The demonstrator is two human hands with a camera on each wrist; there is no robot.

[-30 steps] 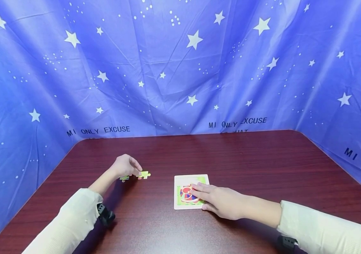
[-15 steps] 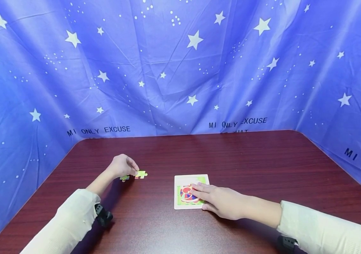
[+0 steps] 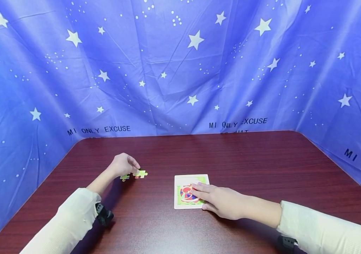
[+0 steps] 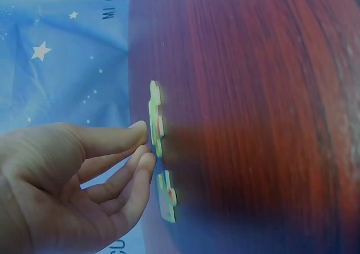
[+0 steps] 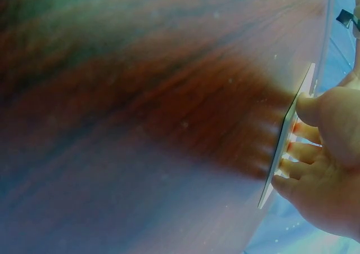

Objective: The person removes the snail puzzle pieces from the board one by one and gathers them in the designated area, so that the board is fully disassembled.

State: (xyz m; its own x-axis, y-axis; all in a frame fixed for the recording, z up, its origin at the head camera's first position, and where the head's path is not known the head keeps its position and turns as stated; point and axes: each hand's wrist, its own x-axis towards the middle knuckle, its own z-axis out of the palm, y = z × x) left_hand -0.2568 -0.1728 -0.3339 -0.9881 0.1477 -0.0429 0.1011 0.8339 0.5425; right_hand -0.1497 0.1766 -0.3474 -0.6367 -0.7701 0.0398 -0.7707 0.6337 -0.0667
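A small green jigsaw puzzle piece [image 3: 142, 174] with a bit of red on it lies on the dark wooden table, left of centre. My left hand [image 3: 124, 165] pinches it between thumb and bent fingertips, close over the table. Partly under that hand is a second puzzle piece [image 3: 124, 177]; the left wrist view shows this other piece [image 4: 167, 200] edge-on below the fingers. At centre, a white-framed puzzle board [image 3: 179, 178] carries a red, blue and green picture. My right hand [image 3: 223, 201] rests on it with outstretched fingers, covering its right side.
The dark red-brown table [image 3: 231, 155] has rounded far corners. Behind it and at both sides hangs a blue curtain [image 3: 167, 53] with white stars and lettering. A black wrist camera [image 3: 104, 215] sits on the left sleeve, another [image 3: 286, 243] on the right.
My left hand and the puzzle piece at its fingertips have moved slightly left over the second, with a slight shift of the fingers since. The right hand and board have stayed in place.
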